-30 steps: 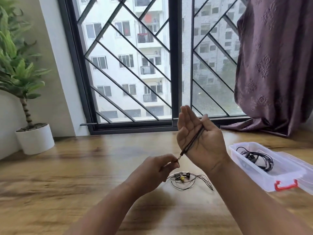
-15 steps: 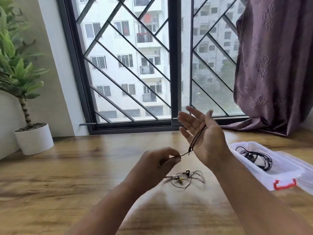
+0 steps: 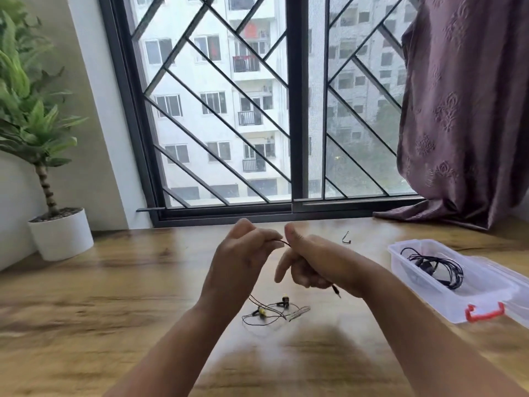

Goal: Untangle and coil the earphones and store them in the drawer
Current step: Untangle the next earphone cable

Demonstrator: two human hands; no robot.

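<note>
Left hand [image 3: 243,259] and right hand [image 3: 312,262] are pinching the cable [image 3: 282,242], spanning sideways between them; earbuds [image 3: 272,308] lying below, centre frame

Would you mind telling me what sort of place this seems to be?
Probably a room in a flat: a wooden table beside a barred window facing apartment blocks, with a curtain and a potted plant.
</note>
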